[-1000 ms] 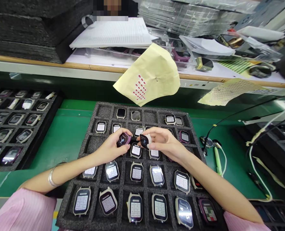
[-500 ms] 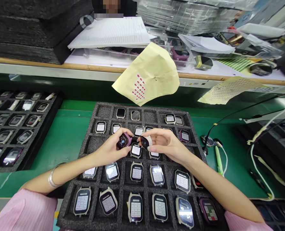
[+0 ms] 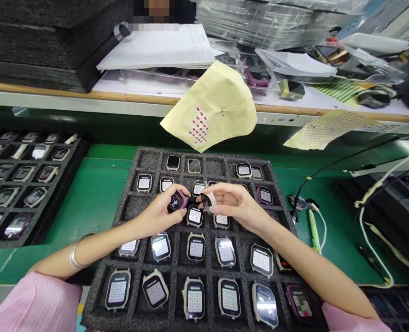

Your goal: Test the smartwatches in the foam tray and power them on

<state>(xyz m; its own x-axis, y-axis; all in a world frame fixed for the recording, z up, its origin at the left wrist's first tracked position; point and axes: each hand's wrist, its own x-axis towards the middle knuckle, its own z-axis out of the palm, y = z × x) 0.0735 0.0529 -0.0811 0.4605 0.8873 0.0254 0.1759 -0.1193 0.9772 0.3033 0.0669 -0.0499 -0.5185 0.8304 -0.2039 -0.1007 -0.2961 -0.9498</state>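
Note:
A black foam tray [image 3: 130, 205] with square pockets lies in front of me, most pockets holding a smartwatch body [image 3: 195, 249] with a lit screen. My left hand [image 3: 158, 213] is closed round a purple watch body [image 3: 177, 201], held just above the tray's middle rows. My right hand [image 3: 235, 205] pinches a white-cased watch body [image 3: 208, 200] with a dark screen, tilted toward the purple one. The two watches are a few centimetres apart. A bangle sits on my left wrist.
A second tray [image 3: 25, 180] of watch bodies lies at the left on the green mat [image 3: 90, 193]. A yellow sticker sheet [image 3: 213, 108] hangs above the tray. Cables and a green pen [image 3: 313, 228] lie at the right. A person sits behind the cluttered shelf [image 3: 128, 94].
My right hand has turned the white-cased watch slightly, so its screen faces more edge-on. Both hands have stayed in the same place over the tray.

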